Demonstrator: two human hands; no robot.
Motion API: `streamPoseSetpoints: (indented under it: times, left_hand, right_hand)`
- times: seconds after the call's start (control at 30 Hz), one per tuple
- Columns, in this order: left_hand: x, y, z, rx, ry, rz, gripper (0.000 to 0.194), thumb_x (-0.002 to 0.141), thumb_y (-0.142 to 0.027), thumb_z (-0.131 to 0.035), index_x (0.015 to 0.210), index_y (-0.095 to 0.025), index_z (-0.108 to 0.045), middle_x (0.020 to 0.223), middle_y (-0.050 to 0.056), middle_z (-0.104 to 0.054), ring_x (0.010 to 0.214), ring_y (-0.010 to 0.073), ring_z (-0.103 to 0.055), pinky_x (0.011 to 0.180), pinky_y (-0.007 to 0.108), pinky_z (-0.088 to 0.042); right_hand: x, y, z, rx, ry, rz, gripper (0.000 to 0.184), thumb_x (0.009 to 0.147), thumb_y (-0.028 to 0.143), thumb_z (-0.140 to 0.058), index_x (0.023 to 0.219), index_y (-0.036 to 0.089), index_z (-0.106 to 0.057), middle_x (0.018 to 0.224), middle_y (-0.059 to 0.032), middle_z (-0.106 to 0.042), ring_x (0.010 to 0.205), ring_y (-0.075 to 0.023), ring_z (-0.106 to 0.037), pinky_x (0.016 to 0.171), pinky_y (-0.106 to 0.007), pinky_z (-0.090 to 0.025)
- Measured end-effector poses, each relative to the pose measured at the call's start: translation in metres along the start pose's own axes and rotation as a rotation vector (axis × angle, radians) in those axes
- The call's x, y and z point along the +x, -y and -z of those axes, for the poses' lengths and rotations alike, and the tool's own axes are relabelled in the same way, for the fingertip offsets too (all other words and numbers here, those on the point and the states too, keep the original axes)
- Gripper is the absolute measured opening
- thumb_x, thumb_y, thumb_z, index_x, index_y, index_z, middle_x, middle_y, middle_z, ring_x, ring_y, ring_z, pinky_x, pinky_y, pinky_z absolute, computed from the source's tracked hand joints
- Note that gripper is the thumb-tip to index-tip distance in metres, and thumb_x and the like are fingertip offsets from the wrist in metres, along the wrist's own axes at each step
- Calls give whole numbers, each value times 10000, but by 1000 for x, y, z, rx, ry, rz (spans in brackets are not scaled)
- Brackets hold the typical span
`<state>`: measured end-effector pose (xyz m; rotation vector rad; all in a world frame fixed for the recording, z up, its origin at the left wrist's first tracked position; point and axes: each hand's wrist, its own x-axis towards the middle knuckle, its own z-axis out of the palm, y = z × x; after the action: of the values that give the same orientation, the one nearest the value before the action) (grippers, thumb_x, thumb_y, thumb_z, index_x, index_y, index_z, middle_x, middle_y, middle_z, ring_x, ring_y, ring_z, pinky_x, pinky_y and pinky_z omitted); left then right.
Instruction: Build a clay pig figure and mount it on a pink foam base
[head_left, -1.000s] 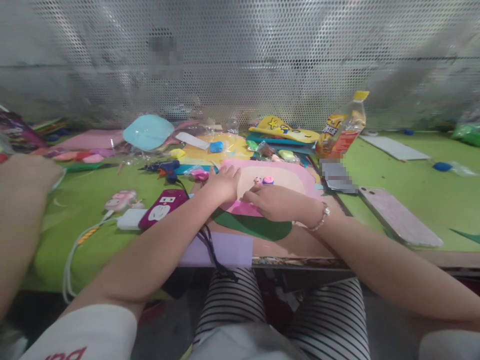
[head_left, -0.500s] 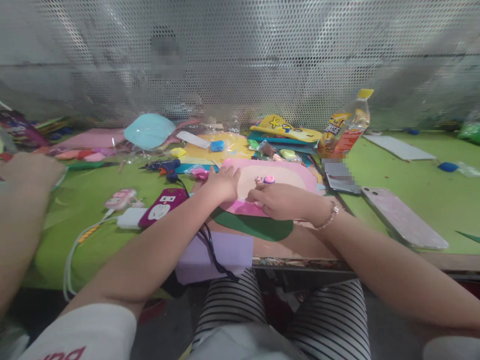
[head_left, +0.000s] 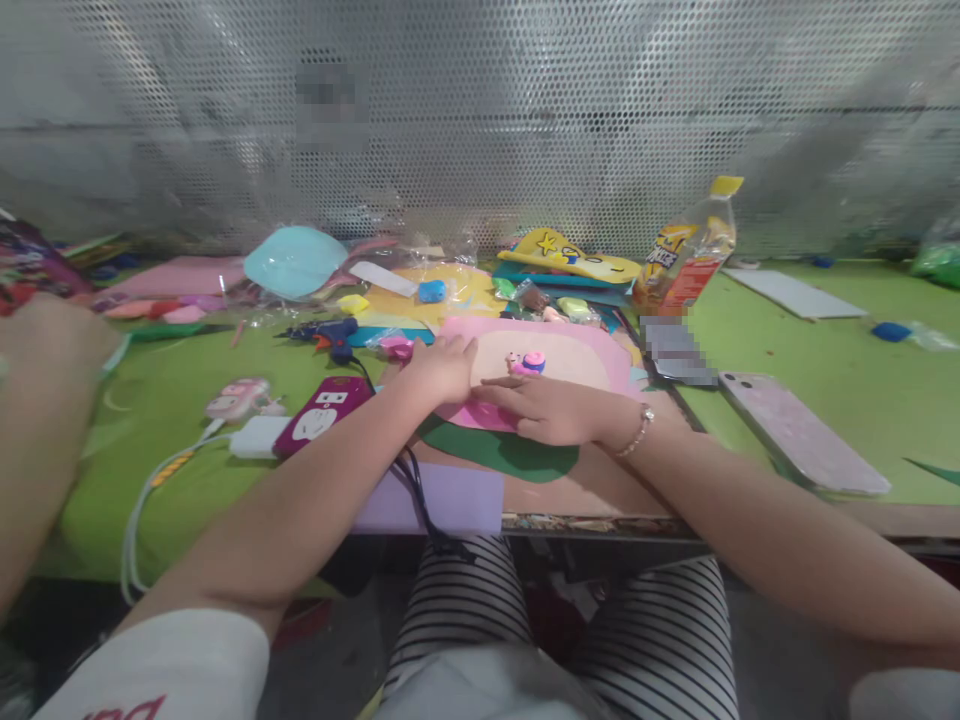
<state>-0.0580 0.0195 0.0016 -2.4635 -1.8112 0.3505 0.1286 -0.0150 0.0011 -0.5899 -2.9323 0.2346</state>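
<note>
A pink paper shape [head_left: 619,365] with a cream centre [head_left: 581,350] lies on the table before me. On it sits a small snail figure [head_left: 534,362], pink with a blue and pink spiral shell, seemingly of clay. My left hand [head_left: 444,368] rests flat on the paper's left edge, fingers spread. My right hand [head_left: 544,408] lies low over the paper's lower pink part, just below the snail, its fingers stretched out to the left. I see nothing held in either hand; what lies under the right palm is hidden. A dark green paper piece [head_left: 510,450] sticks out beneath.
Left of me are a purple power bank [head_left: 322,415], a white plug [head_left: 259,438] and a glue gun [head_left: 319,335]. On the right lie a phone [head_left: 802,430] and a bottle [head_left: 690,255]. Another person's hand [head_left: 56,345] reaches in at far left.
My right hand's fingers, bent and pinched together half a second ago, now stretch out flat toward the left, baring more of the snail. My left hand has stayed on the paper.
</note>
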Motion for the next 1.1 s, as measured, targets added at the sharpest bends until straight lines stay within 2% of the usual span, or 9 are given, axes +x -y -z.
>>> streamPoseSetpoints:
  times: [0.07, 0.2, 0.43, 0.57, 0.73, 0.9, 1.0, 1.1]
  left_hand:
    - [0, 0, 1, 16, -1, -2, 791, 741, -463, -497, 1425, -192, -207, 1461, 151, -286, 1266, 336, -332, 978, 527, -314]
    - [1, 1, 3, 20, 24, 30, 857, 709, -555, -500, 1430, -196, -205, 1451, 153, -305, 1248, 355, -349, 984, 552, -303]
    - [-2, 2, 8, 21, 22, 98, 886, 700, -558, -511, 1447, -225, -170, 1521, 105, -157, 1291, 375, -282, 1010, 601, -241]
    - [-4, 1, 12, 9, 28, 119, 888, 690, -608, -492, 1444, -256, -182, 1520, 84, -173, 1284, 395, -283, 1008, 622, -221]
    - [-6, 1, 17, 17, 74, 152, 858, 705, -617, -457, 1445, -273, -188, 1541, 38, -88, 1263, 405, -306, 990, 653, -223]
    - [-5, 2, 18, 19, 94, 191, 878, 674, -590, -510, 1440, -297, -195, 1536, 38, -125, 1246, 419, -325, 984, 655, -229]
    - [-4, 3, 16, 6, 80, 199, 879, 664, -598, -513, 1435, -324, -193, 1536, 33, -127, 1260, 420, -312, 995, 656, -209]
    - [-4, 4, 15, 2, 75, 207, 919, 649, -638, -499, 1441, -293, -187, 1528, 69, -157, 1277, 429, -285, 992, 668, -196]
  right_hand:
    - [0, -1, 1, -4, -43, 20, 474, 874, 198, -373, 1328, 59, -369, 1334, -197, -459, 1209, -252, -432, 984, -432, -336]
    - [-1, -2, 10, -57, -133, 76, 374, 929, 238, -315, 1259, 127, -450, 1243, -135, -545, 1157, -237, -470, 996, -448, -321]
    - [1, -1, 4, -63, -61, 92, 301, 917, 220, -337, 1084, 99, -556, 1048, -144, -618, 949, -222, -537, 914, -422, -387]
    - [3, 0, -2, -31, -68, 57, 332, 901, 199, -325, 1146, 84, -518, 1165, -176, -575, 1078, -242, -511, 942, -438, -378]
    - [4, -3, -6, -27, -93, 47, 418, 905, 212, -302, 1285, 78, -416, 1317, -193, -479, 1261, -252, -389, 1028, -493, -279]
    - [4, -5, -3, -27, -123, 25, 390, 904, 185, -296, 1231, 105, -492, 1287, -159, -522, 1246, -230, -415, 1038, -471, -277]
    - [5, -4, -6, -102, -117, 51, 403, 868, 178, -330, 1221, 80, -501, 1243, -175, -555, 1245, -245, -419, 1034, -482, -284]
    - [7, -1, -14, -203, -117, 73, 483, 821, 192, -376, 1272, 35, -444, 1229, -207, -559, 1261, -273, -399, 1044, -522, -246]
